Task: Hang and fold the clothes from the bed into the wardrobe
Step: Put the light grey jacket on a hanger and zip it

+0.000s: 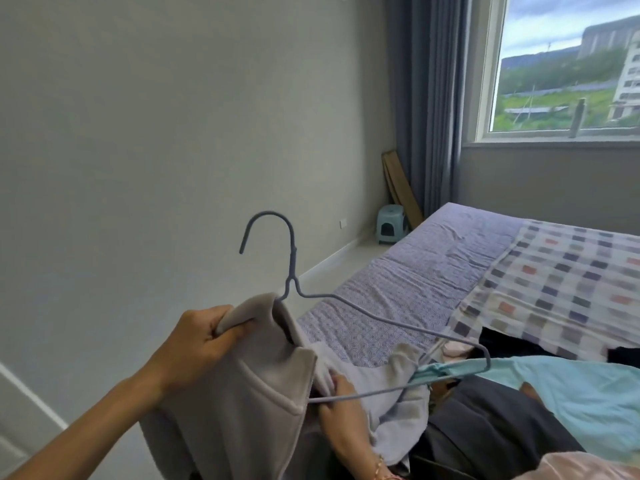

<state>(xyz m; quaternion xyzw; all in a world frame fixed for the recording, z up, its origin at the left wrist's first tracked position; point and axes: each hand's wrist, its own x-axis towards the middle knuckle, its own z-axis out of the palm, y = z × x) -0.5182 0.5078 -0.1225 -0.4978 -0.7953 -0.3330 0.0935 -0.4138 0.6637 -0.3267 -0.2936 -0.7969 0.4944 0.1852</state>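
Note:
A grey-beige garment (249, 403) hangs in front of me, partly threaded onto a blue-grey wire hanger (363, 313) whose hook points up and left. My left hand (197, 344) grips the garment's collar edge at the top left. Lower down, my right hand (341, 407) holds the garment's fabric right at the hanger's bottom bar; its fingers are partly hidden by cloth. The hanger's right shoulder sticks out bare over the bed (408, 282). On the bed lie a turquoise garment (571, 396), a dark grey one (491, 424) and a pink one (581, 465).
A checked blanket (568, 285) covers the bed's right side. A small blue stool (389, 223) and a leaning board (401, 188) stand in the far corner by the grey curtain (426, 98). A window (568, 64) sits above the bed. The wall is at my left.

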